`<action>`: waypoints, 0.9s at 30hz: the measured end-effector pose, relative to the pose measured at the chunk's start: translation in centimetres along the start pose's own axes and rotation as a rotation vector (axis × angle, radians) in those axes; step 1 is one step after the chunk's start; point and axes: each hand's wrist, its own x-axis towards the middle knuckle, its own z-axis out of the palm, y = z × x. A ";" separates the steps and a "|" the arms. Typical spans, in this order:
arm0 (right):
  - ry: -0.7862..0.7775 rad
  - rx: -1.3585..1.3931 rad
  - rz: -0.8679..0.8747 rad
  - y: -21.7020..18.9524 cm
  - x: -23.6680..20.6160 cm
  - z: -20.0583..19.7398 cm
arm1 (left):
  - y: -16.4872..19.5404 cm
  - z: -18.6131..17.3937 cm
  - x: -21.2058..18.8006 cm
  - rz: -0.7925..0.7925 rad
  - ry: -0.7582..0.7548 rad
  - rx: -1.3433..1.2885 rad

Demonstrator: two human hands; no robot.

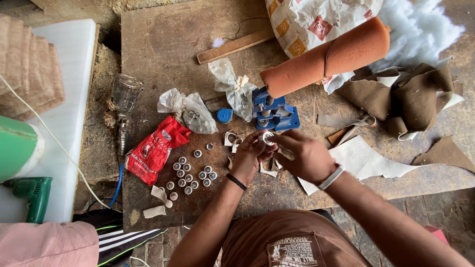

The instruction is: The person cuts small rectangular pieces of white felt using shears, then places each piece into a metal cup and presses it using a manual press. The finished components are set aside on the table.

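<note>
Brown, scuffed wooden tabletop [163, 44], seen from above, holding the following.

Hands: left hand [250, 155] and right hand [302, 155] meet over the table's middle, fingertips pinched together on a small white ring-shaped piece [267, 138]. Both grips are narrow and closed on that piece; it sits between the two hands, just below the blue press. Left wrist carries a black band, right wrist a pale one.

Blue press [273, 112]: small metal hand tool, standing just above the hands, partly under the orange roll.

Orange roll [326, 57]: foam, tied round with a thin cord, lying slantwise over a printed sack [311, 20] with white stuffing [420, 29] beside it.

Small round caps [190, 173]: a loose cluster, silver with dark centres, on the table left of the left hand.

Red packet [154, 148]: crumpled, left of the caps. Clear plastic bags [190, 109], two or three, knotted, above the caps. Small blue round item [224, 115] between bags and press.

Brown fabric scraps [410, 94] at right, touching a white sheet offcut [366, 160] under the right forearm. Scissors [356, 126] lie near these, partly hidden. Small pale cut pieces [158, 195] near the caps.

Wooden strip [235, 45] near the top. Glass jar [124, 91] at the table's left edge. Green power tool [32, 195] on a white board [69, 74] far left.
</note>
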 end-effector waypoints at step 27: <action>0.322 -0.034 -0.176 -5.5 -3.8 -1.3 | 0.9 3.5 -7.4 0.405 -0.055 0.065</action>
